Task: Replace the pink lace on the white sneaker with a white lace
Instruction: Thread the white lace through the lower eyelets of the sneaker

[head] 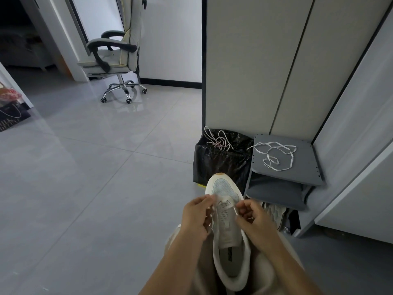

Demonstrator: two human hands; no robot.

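Grey tiled floor [85, 167] fills the left and near ground. A tall pale cabinet [244, 71] stands at far right. An office chair [114, 54] on chrome castors sits well apart at far left, by a doorway. A black bag [219, 165] sits at the cabinet's foot, touching the left side of a low grey shelf [304, 167]. We note a second shoe [274, 216] tucked under that shelf, partly hidden. The white sneaker [225, 186] lies near centre on our lap, on beige trousers [202, 267], with its toe pointing far toward the bag and its opening toward us. The eyelets look bare except at the toe end. Our hands sit apart on either side of the tongue. The left hand [197, 216] is clamped by finger and thumb on one end of the threaded lace [235, 210]. The right hand [255, 218] pinches the other end. This lace is pale and crosses the lowest eyelets. The pink lace [218, 142] lies tangled on top of the black bag, clear of the sneaker. A loose white lace [274, 142] lies looped on the shelf top, untouched.
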